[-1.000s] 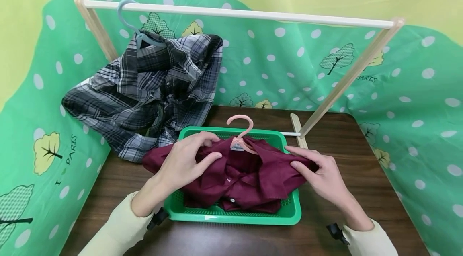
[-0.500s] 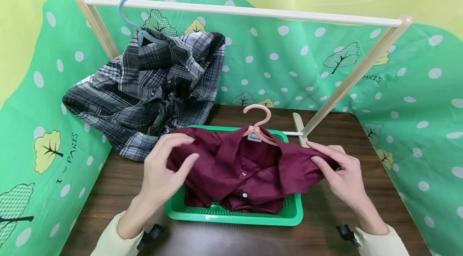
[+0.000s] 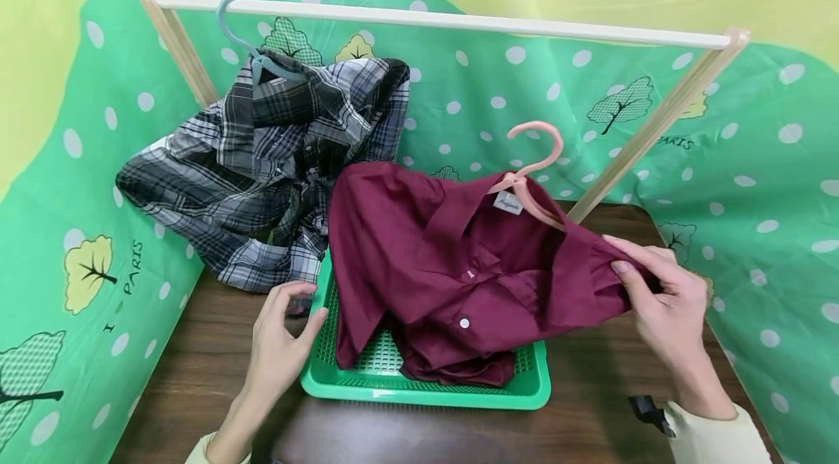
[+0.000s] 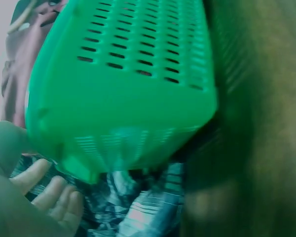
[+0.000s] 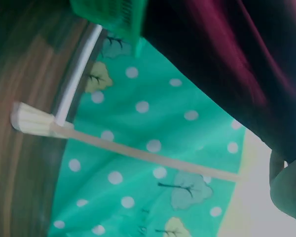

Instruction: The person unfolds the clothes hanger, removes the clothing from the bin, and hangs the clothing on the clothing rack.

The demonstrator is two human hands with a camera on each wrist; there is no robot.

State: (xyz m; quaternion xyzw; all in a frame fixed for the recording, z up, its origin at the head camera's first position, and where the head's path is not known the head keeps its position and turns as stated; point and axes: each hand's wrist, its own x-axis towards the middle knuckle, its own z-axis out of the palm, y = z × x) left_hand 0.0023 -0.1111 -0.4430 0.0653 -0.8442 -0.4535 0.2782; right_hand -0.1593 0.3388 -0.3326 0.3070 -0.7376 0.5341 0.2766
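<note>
A maroon shirt on a pink hanger is lifted at a slant, its lower part still in the green basket. My right hand pinches the shirt's shoulder at the right between thumb and fingers; the right wrist view shows the dark cloth stretching from that hand. My left hand is beside the basket's left wall, thumb and fingers loosely bent with nothing between them. In the left wrist view, its fingers are by the basket's corner.
A wooden rack with a white rail stands behind. From its left end hangs a black and grey plaid shirt on a blue hanger. A dotted green cloth backdrop surrounds the dark wooden table.
My right hand has raised the maroon shirt and its hanger up and to the right. The left hand has come off the shirt and moved down to the basket's left side.
</note>
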